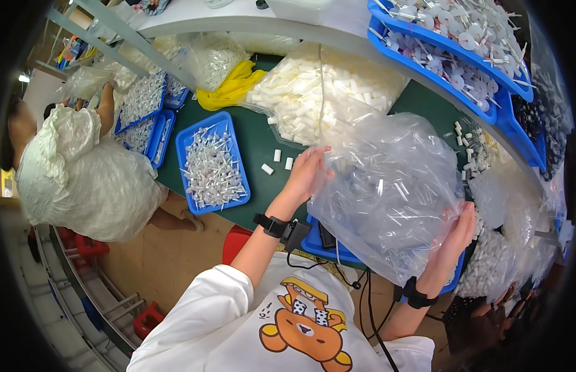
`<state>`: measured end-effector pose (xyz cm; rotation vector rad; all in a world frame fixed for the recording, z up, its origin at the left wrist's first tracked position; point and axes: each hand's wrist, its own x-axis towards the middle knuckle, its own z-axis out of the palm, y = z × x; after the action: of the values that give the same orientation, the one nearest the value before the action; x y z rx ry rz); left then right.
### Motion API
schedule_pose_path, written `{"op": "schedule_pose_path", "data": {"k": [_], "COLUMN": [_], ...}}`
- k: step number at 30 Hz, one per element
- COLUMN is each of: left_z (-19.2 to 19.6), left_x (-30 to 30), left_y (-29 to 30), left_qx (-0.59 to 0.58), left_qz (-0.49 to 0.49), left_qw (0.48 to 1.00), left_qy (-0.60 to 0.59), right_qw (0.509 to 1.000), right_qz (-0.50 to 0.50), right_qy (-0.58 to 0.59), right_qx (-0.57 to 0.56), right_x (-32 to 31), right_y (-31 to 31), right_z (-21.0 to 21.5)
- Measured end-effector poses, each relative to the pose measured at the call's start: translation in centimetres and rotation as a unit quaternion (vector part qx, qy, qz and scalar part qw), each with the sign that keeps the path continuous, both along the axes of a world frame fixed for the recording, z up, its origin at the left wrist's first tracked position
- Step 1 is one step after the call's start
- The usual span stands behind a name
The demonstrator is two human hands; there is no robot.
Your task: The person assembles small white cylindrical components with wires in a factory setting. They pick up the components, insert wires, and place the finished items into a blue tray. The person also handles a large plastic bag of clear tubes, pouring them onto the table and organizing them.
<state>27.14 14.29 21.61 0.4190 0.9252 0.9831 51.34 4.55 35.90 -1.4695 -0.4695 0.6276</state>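
A large clear plastic bag (390, 192) with thin, clear and white pieces inside spreads in front of me. At its left edge, the fingers and thumb of my left hand (308, 172) grip the film. My right hand (455, 234) holds the bag's lower right side, its fingers along the outside and partly behind the plastic. Under the bag, a blue tray (319, 243) shows only along its near edge; the bag hides the rest. Just beyond lies a heap of white cylindrical pieces (319, 87) in a clear bag.
A blue tray of small white stemmed parts (213, 164) stands left on the green table (257, 133). Loose white cylinders (267, 168) lie beside it. Stacked blue trays (449, 56) fill the shelf at upper right. Yellow plastic (229, 90) lies behind. Another person (89, 161) works at left.
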Motion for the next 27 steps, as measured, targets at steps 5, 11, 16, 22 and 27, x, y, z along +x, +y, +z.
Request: {"op": "schedule_pose_path", "data": {"k": [5, 11, 16, 22, 27], "left_z": [-1.3, -3.5, -4.2, -4.0, -3.3], "left_x": [-2.7, -6.1, -8.0, -10.2, -12.1], "left_y": [2.2, 3.8, 3.2, -1.4, -8.1], "left_qx": [0.030, 0.009, -0.008, 0.011, -0.048], "left_qz": [-0.019, -0.051, -0.085, -0.075, -0.052], "left_qw": [0.999, 0.994, 0.992, 0.995, 0.995], "left_qy": [0.040, 0.093, 0.095, 0.070, 0.065], "right_qw": [0.989, 0.960, 0.945, 0.915, 0.957], "right_qz": [0.122, 0.262, 0.328, 0.403, 0.289], "right_qy": [0.040, 0.058, 0.006, -0.019, -0.013], "right_qx": [0.076, 0.076, 0.012, 0.012, 0.029], "right_x": [-2.5, -8.1, -10.6, -9.5, -2.7], "right_y": [0.1, 0.0, 0.7, 1.2, 0.2], "right_z": [-0.5, -2.4, -4.2, -6.9, -5.6]}}
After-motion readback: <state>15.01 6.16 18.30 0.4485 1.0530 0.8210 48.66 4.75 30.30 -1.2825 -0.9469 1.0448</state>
